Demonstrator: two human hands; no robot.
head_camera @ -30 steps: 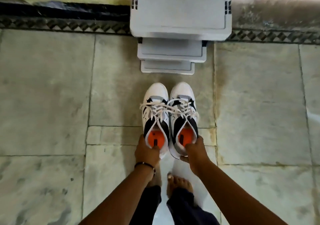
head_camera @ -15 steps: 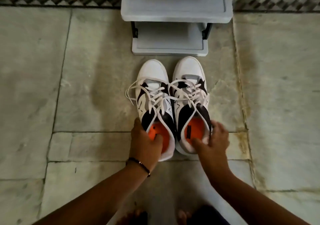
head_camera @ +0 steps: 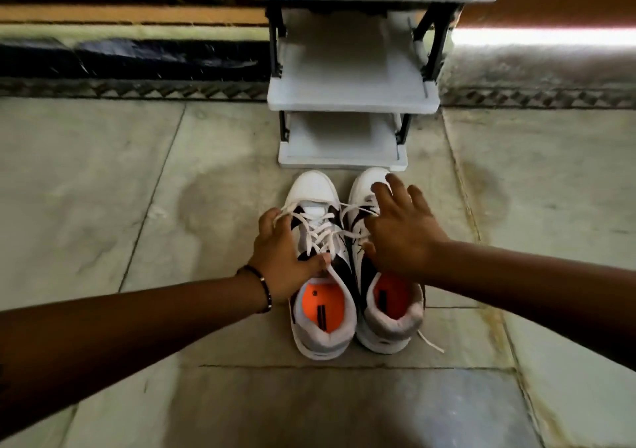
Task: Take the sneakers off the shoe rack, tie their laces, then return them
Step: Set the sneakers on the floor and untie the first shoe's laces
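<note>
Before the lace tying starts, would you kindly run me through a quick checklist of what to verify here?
1. Both sneakers off the shoe rack and on the floor: ok.
2. Left sneaker and right sneaker side by side, toes toward the rack: ok.
3. Left hand on the left sneaker's laces: ok, fingers touch a loop.
4. Right hand gripping a lace: not ok, fingers spread open above the right sneaker.
5. Laces already knotted: cannot tell for the right sneaker; one loose lace end trails by its heel.
</note>
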